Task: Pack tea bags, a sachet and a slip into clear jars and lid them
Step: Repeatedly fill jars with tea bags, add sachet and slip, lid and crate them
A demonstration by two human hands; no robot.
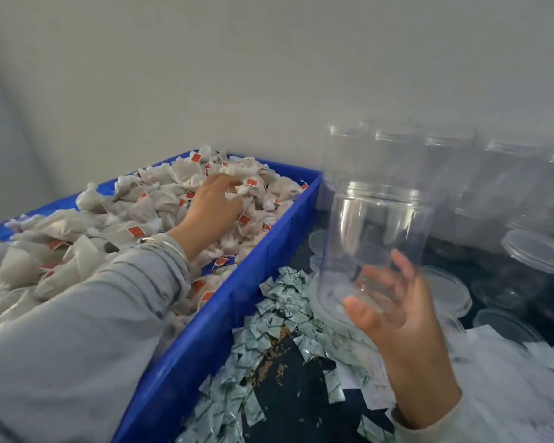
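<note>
A blue crate (237,282) on the left is heaped with pale tea bags (93,231) bearing red tags. My left hand (213,204) reaches into the heap, and its fingers close on a tea bag near the far end. My right hand (394,302) holds an empty clear jar (378,235) from below, with fingers curled round its base, just right of the crate. Green-and-white sachets (275,318) lie scattered on the dark table beside the crate. White paper slips (509,372) lie at the right.
Several empty clear jars (461,174) stand in a row at the back right against the grey wall. Clear lids (538,254) are stacked and spread on the table at the right. Brown crumbs (269,359) lie among the sachets.
</note>
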